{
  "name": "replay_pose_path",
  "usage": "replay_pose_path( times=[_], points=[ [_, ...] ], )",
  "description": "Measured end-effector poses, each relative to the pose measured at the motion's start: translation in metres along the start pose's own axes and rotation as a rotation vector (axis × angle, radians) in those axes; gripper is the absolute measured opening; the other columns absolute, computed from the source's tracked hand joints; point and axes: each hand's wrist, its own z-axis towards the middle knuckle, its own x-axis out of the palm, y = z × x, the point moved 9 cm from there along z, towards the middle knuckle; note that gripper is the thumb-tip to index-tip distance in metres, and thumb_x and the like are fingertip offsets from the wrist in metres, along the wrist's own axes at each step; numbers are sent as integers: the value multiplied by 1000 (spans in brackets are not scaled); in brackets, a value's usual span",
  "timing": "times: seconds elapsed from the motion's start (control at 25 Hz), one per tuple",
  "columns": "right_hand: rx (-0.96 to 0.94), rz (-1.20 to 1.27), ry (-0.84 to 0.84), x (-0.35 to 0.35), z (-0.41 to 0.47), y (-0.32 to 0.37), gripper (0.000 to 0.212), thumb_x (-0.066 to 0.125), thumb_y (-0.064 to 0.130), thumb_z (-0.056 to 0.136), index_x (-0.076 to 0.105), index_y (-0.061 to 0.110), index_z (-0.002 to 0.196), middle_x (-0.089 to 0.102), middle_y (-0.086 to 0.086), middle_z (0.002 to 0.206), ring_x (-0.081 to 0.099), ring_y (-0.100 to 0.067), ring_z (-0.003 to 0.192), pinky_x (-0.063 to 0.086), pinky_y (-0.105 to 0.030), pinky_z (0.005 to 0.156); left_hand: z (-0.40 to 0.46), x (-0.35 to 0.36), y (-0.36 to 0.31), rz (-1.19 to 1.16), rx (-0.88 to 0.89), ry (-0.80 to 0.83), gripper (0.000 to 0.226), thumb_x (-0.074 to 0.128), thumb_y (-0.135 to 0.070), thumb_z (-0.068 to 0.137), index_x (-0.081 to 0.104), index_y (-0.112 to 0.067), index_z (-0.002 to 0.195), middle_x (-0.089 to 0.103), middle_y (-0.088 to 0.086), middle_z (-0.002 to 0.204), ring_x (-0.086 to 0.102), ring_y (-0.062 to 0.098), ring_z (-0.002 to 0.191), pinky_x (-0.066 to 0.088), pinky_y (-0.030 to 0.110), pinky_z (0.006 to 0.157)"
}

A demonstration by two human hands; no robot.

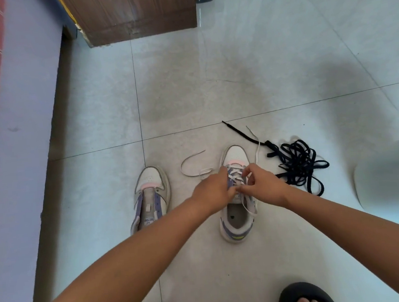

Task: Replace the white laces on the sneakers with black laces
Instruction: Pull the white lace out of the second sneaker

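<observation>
The white lace [236,175] on the right sneaker [237,210] is pinched by both hands' curled fingers [250,179]; black laces [297,165] lie beside.

Both bare forearms reach forward and down, converging, the left hand [213,189] and the right hand [261,183] side by side, fingers curled in a pinching grip, thumbs nearly touching.

Lace eyelets: hidden under both hands on the right sneaker [236,210].
Left sneaker [149,197] heel: covered by the forearm.
Slippers [305,296]: cut off below the sneakers.
</observation>
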Motion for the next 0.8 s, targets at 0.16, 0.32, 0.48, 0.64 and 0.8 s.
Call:
replay_pose_path(
  times=[0.16,0.32,0.48,0.64,0.8],
  points=[
    [14,-44,-19,3,0,5,24,63,23,84,50,11,102,56,-2,81,52,-16,71,43,-27,64,5,4,-5,-19,-48,-42,37,55,-27,88,40,-8,116,60,14,110,58,33,98,47,38,76],
    [84,-1,-84,-3,7,-4,22,60,20,88,54,9,71,58,-10,73,54,-19,66,52,-38,68,1,-1,1,-70,-57,-65,37,55,-29,89,40,-9,116,58,12,113,57,31,99,45,36,76],
    [109,57,43,10,13,-10,32,53,22,95,44,12,66,47,-13,72,46,-23,70,46,-37,69,-9,26,12,30,-89,22,37,46,-29,95,38,-5,123,53,16,120,57,34,103,43,36,76],
    [-84,-119,76,-1,12,6,10,49,6,91,41,12,87,48,-8,88,49,-24,81,37,-32,65,-14,43,37,243,-179,133,30,35,-26,101,45,-3,117,60,15,117,60,34,104,38,32,72],
    [-213,-613,-135,-2,7,17,27,66,9,74,47,5,93,57,-10,84,56,-27,72,41,-33,49,-14,39,41,341,-182,133,25,36,-17,99,44,-3,119,60,12,117,60,32,104,42,34,75]
  ],
)
